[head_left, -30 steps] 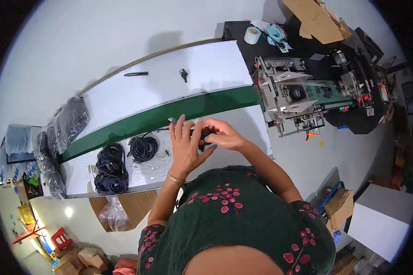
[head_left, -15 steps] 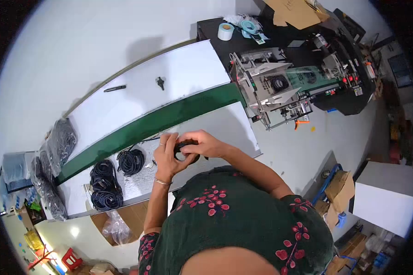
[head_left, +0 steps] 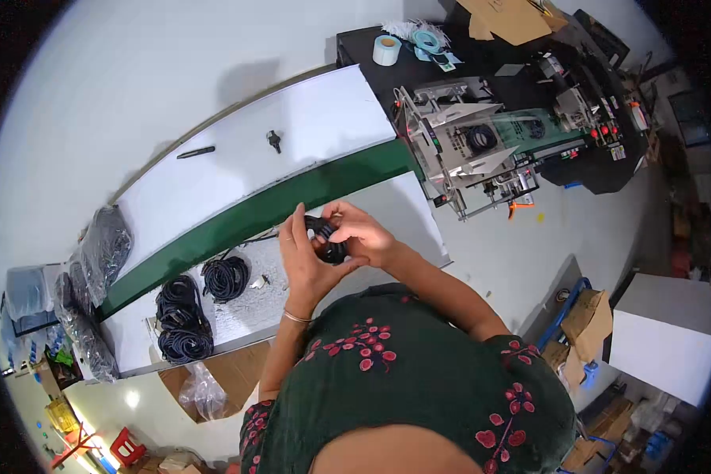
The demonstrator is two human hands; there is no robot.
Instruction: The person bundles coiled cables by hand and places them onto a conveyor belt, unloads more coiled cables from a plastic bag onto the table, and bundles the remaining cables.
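A coiled black cable (head_left: 333, 250) is held between my two hands above the near white worktop. My left hand (head_left: 302, 257) grips the coil from the left, its index finger pointing up and its thumb along the lower side. From the right, my right hand (head_left: 365, 237) has its fingers curled onto the coil's upper part. To the left on the worktop lie a single round coil of black cable (head_left: 226, 278) and a stack of several more coils (head_left: 183, 316). A small pale piece (head_left: 260, 281) rests beside the single coil.
A green conveyor belt (head_left: 292, 193) runs behind the worktop into a metal packing machine (head_left: 458, 150) with another coil on it. The far white ledge holds a black pen (head_left: 196, 152) and a small black part (head_left: 273, 141). Wrapped bundles (head_left: 107, 249) stand at the left end.
My hands have turned the coil, which now shows more of its side. My left hand has shifted slightly right, with its index finger straightened upward, uncovering the pale piece.
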